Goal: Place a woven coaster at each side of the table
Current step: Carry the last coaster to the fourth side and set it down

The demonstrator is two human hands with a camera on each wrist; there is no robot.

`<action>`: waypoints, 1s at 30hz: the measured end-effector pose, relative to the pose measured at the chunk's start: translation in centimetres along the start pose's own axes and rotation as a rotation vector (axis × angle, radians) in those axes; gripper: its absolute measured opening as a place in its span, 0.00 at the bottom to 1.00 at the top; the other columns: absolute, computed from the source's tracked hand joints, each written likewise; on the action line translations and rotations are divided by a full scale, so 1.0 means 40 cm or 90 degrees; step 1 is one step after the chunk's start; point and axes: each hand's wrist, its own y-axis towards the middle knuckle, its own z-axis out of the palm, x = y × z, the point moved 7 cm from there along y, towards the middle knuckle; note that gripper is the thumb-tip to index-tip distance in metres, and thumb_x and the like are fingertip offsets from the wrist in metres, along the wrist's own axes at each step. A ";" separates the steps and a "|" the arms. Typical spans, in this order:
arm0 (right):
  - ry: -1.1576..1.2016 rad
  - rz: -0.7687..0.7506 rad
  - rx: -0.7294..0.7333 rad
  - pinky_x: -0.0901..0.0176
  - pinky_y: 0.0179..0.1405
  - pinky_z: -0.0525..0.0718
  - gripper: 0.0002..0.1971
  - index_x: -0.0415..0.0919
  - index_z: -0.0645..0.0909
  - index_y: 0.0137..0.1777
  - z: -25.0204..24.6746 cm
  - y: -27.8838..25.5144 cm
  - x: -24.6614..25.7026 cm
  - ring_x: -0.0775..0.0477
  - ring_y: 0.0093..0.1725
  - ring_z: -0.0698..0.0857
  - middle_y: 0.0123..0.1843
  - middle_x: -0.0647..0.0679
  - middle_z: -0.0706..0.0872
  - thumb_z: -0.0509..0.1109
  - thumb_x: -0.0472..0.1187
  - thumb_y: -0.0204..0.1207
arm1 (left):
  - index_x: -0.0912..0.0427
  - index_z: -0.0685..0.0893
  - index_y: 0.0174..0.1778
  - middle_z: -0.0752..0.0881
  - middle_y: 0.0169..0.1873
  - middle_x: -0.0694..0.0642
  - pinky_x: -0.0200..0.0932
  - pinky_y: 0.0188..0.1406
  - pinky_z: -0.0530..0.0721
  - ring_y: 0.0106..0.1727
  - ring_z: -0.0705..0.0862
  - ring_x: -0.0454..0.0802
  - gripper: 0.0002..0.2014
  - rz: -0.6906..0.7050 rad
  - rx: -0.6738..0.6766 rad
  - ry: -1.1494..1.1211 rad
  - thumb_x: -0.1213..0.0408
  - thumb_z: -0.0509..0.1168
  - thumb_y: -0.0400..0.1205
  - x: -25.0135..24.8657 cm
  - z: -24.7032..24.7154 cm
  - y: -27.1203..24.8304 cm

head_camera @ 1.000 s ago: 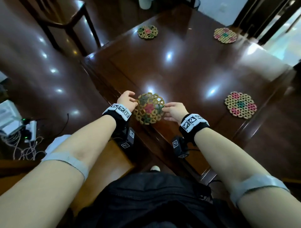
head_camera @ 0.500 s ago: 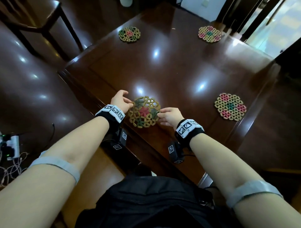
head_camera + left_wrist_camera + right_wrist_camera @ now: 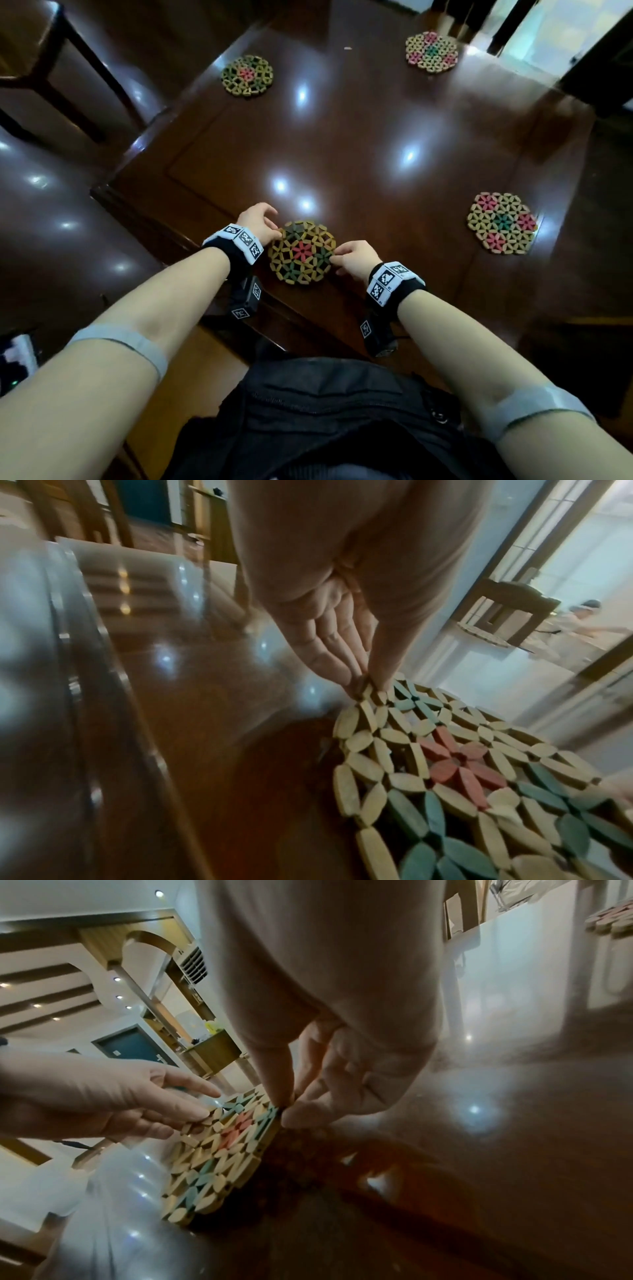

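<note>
A round woven coaster [image 3: 301, 251] of tan, green and red pieces is at the near edge of the dark wooden table [image 3: 359, 137]. My left hand [image 3: 275, 229] pinches its left rim, and the left wrist view shows thumb and fingers of this hand [image 3: 368, 684] meeting on the coaster [image 3: 445, 764]. My right hand [image 3: 337, 251] pinches the right rim. In the right wrist view that hand [image 3: 286, 1110] has thumb and forefinger closed on the coaster [image 3: 219, 1150]. I cannot tell whether the coaster lies flat or is slightly lifted.
Three more woven coasters lie on the table: one at the far left [image 3: 247, 76], one at the far right [image 3: 431, 52], one by the right edge [image 3: 501, 222]. A wooden chair [image 3: 51, 68] stands at the left. The floor around is glossy.
Both hands keep hold of the near coaster and have barely moved on the table. The head view has shifted, so the table now sits lower and more to the left.
</note>
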 end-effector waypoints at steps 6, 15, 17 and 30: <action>-0.097 0.044 -0.048 0.55 0.55 0.85 0.12 0.45 0.87 0.56 -0.005 0.054 0.037 0.47 0.47 0.87 0.51 0.47 0.89 0.72 0.44 0.74 | 0.56 0.79 0.63 0.88 0.44 0.50 0.42 0.49 0.81 0.49 0.86 0.48 0.22 0.101 0.133 0.141 0.66 0.74 0.73 -0.018 -0.015 0.108; -0.316 0.038 -0.158 0.47 0.54 0.83 0.13 0.51 0.78 0.57 0.040 0.010 0.046 0.43 0.60 0.83 0.59 0.50 0.82 0.69 0.50 0.74 | 0.41 0.65 0.78 0.68 0.77 0.47 0.52 0.73 0.70 0.78 0.64 0.52 0.36 0.514 0.235 0.556 0.36 0.64 0.74 -0.032 0.041 0.075; -0.292 0.030 -0.194 0.46 0.53 0.83 0.16 0.51 0.74 0.59 0.045 0.001 0.041 0.44 0.60 0.81 0.60 0.50 0.79 0.71 0.49 0.73 | 0.41 0.62 0.79 0.66 0.79 0.47 0.52 0.74 0.67 0.79 0.62 0.53 0.37 0.533 0.236 0.561 0.37 0.64 0.75 -0.023 0.044 0.075; -0.377 -0.044 -0.110 0.48 0.70 0.65 0.39 0.59 0.64 0.77 0.132 -0.040 0.041 0.43 0.71 0.67 0.74 0.52 0.70 0.77 0.55 0.67 | 0.42 0.72 0.75 0.69 0.78 0.42 0.53 0.72 0.66 0.78 0.64 0.53 0.28 0.598 0.204 0.501 0.51 0.68 0.77 0.008 0.020 0.028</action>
